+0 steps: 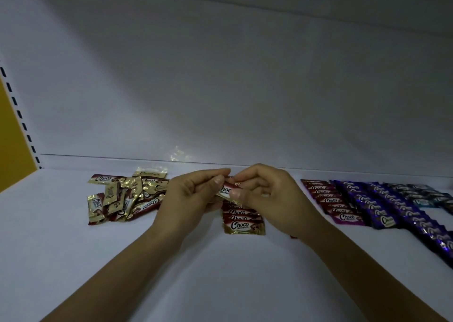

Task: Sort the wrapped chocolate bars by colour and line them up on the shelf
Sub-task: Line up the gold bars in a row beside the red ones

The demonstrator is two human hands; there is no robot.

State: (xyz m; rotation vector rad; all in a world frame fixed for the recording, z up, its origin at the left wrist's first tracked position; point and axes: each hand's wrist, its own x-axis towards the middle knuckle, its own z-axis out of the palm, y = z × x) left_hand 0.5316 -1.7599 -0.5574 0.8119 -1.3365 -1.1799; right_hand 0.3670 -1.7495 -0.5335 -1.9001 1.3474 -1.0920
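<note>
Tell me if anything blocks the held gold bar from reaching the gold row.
Nothing visible does. The left hand and right hand pinch the gold bar at the gold row's far end. The loose gold pile lies to the left, the red row to the right, both clear of that path.

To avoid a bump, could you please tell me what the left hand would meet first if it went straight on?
Probably the right hand, whose fingers pinch the same gold bar.

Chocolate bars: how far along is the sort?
Done: red row, purple rows and blue row lined up at right. In hand: left hand and right hand pinch one gold bar over the started gold row. Left: the loose gold pile still to line up.
</note>
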